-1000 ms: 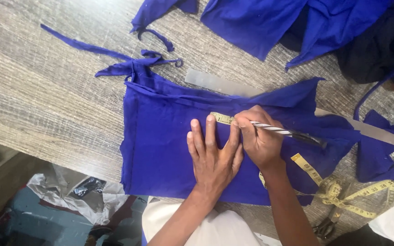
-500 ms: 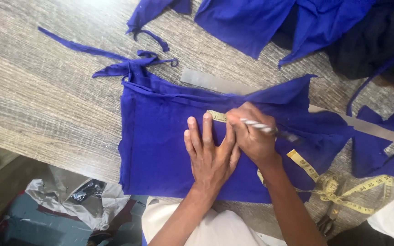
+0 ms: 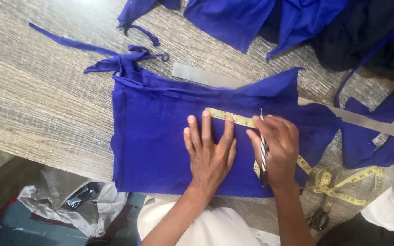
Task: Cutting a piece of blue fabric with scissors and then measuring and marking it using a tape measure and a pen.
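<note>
Head view, cloth: a folded piece of deep blue woven fabric [image 3: 160, 146] lies flat on the table's near half, roughly rectangular, its left edge straight, its top edge layered in loose folds, and thin blue ties trailing off the upper left corner.
Head view, tape: a yellow flexible measuring tape [image 3: 233, 118] runs across the fabric's upper middle, passes under the right hand and ends in loose coils on the table at lower right.
Head view, left hand: the left hand [image 3: 209, 152] is released and spread flat, palm down on the fabric, its fingertips touching the tape's lower edge.
Head view, right hand: the right hand [image 3: 277, 148] is closed around a black-and-white striped pencil [image 3: 262, 146], whose tip meets the cloth just beside the tape.
Head view, ruler: a long grey metal ruler [image 3: 206, 76] lies slanted on the table, partly tucked under the fabric's top edge, and shows again at the right.
Head view, other cloth: more blue fabric pieces [image 3: 251, 18] are heaped along the far edge, beside a dark garment [image 3: 361, 41].
Head view, scissors: dark-handled scissors [image 3: 318, 218] rest near the tape's coils.
Head view, surface: a grey wood-grain tabletop [image 3: 37, 100] with streaky lines.
Head view, room: below the table edge, crumpled white plastic bags [image 3: 69, 200] lie on the floor.
</note>
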